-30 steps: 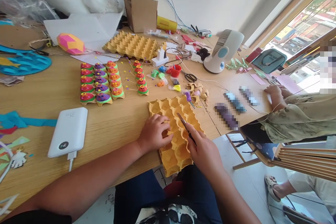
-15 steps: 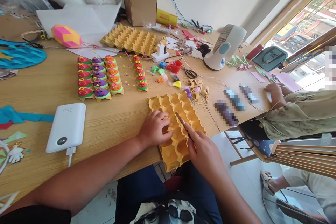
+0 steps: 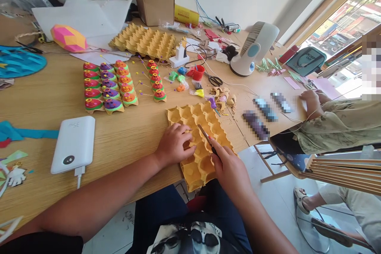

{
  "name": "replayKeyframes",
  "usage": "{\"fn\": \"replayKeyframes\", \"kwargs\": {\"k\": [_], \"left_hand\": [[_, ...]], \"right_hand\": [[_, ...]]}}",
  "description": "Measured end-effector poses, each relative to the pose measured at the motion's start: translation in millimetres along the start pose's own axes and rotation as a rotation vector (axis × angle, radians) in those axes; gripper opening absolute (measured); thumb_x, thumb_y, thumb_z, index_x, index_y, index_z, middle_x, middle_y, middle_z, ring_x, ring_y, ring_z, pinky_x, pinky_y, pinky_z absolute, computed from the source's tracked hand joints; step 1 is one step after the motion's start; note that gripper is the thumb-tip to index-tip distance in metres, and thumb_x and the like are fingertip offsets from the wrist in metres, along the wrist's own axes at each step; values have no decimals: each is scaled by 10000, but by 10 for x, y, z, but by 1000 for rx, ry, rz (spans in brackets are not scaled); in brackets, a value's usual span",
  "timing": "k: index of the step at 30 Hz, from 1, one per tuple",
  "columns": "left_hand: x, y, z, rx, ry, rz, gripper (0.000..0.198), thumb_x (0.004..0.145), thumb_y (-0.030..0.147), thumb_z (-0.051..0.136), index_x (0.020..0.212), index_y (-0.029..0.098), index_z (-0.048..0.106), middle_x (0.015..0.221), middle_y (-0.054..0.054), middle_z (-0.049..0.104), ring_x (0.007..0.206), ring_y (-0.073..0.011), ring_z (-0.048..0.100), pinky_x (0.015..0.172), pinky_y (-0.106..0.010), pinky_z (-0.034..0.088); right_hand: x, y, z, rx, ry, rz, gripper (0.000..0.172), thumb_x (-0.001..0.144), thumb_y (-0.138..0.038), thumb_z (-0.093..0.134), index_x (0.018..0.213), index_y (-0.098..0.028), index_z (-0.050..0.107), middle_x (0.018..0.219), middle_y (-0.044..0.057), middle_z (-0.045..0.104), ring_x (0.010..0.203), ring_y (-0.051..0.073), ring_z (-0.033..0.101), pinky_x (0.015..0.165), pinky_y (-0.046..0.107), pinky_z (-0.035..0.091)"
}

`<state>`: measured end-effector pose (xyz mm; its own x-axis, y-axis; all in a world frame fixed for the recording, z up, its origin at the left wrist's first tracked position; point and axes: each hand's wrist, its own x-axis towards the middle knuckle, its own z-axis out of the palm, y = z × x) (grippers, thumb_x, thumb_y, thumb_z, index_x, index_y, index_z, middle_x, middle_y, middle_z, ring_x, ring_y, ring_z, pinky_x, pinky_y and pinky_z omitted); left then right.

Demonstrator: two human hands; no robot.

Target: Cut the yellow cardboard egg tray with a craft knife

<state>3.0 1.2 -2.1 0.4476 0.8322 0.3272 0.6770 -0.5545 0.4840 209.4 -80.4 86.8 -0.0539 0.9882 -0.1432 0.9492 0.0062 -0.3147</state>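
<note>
A yellow pulp egg tray [image 3: 195, 174] lies at the table's front edge, its near end jutting out past the edge. My left hand [image 3: 175, 143] presses on the tray's left side, fingers curled over its cups and thumb apart. In my right hand [image 3: 229, 166] is a knife [image 3: 205, 135] with a narrow metal blade and a dark handle with some red. Its blade lies along a ridge between the cups, pointing away and to the left. My palm hides most of the handle.
Painted egg-tray strips with faces [image 3: 111, 87] stand left of centre. A power bank [image 3: 73, 143], another egg tray [image 3: 143, 41], scissors [image 3: 214, 80], a red cup [image 3: 197, 73], cut scraps [image 3: 224, 97] and a fan [image 3: 253, 49] share the table. Another person's arm [image 3: 312, 101] rests at right.
The view has shifted slightly. Both hands stay on the tray in nearly the same places, and the knife has moved only a little along the ridge.
</note>
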Motion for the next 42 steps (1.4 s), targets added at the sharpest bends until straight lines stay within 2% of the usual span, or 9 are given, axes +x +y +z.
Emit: {"fn": "replayKeyframes", "kwargs": {"k": [4, 11, 14, 20, 27, 33, 39, 42], "left_hand": [[2, 4, -4, 0, 5, 10, 233, 832, 453, 710, 838, 220, 710, 1209, -76, 682, 1068, -293, 555, 950, -484, 464], [6, 5, -16, 13, 0, 11, 256, 846, 475, 695, 836, 220, 706, 1203, -76, 682, 1066, -288, 557, 940, -470, 461], [12, 2, -21, 15, -9, 17, 256, 845, 473, 694, 831, 218, 707, 1208, -73, 684, 1064, -289, 555, 941, -473, 461], [20, 4, -25, 9, -15, 16, 247, 835, 468, 705, 836, 221, 717, 1184, -70, 689, 1051, -286, 553, 933, -476, 467], [20, 14, -31, 17, -14, 9, 253, 842, 472, 700, 835, 221, 719, 1191, -69, 686, 1049, -285, 551, 927, -469, 473], [21, 11, -37, 14, -25, 8, 255, 838, 481, 694, 838, 227, 721, 1168, -66, 686, 1058, -287, 553, 927, -471, 472], [16, 23, -32, 15, -21, -7, 258, 841, 480, 692, 837, 223, 723, 1199, -73, 683, 1061, -286, 555, 924, -471, 473], [23, 22, -33, 10, -31, -12, 248, 834, 472, 696, 826, 225, 720, 1193, -67, 687, 1066, -286, 554, 925, -473, 471]], "right_hand": [[31, -56, 7, -80, -6, -11, 566, 1036, -204, 462, 1592, -308, 445, 1010, 44, 721, 877, 195, 696, 741, 277, 491], [-19, -235, -21, -375, -90, 58, 579, 1058, -292, 473, 1623, -363, 372, 966, 33, 738, 723, 180, 716, 570, 257, 412], [-32, -258, -18, -433, -99, 61, 575, 1065, -325, 473, 1626, -380, 356, 971, 28, 739, 730, 172, 728, 552, 249, 397], [127, -293, 36, -458, -109, 32, 583, 1070, -305, 432, 1642, -334, 327, 984, 51, 742, 773, 187, 747, 554, 251, 418], [7, -268, 17, -510, -149, 42, 612, 1066, -309, 454, 1651, -367, 285, 945, 34, 725, 738, 186, 738, 549, 252, 425], [147, -333, -3, -538, -142, 24, 595, 1075, -318, 441, 1652, -334, 296, 922, 48, 729, 745, 179, 739, 561, 237, 435], [30, -260, -61, -538, -172, 32, 613, 1082, -311, 442, 1659, -380, 248, 947, 31, 737, 760, 179, 741, 563, 238, 435], [72, -252, -38, -529, -163, 31, 610, 1081, -319, 451, 1657, -374, 259, 945, 40, 740, 762, 174, 740, 572, 228, 433]]}}
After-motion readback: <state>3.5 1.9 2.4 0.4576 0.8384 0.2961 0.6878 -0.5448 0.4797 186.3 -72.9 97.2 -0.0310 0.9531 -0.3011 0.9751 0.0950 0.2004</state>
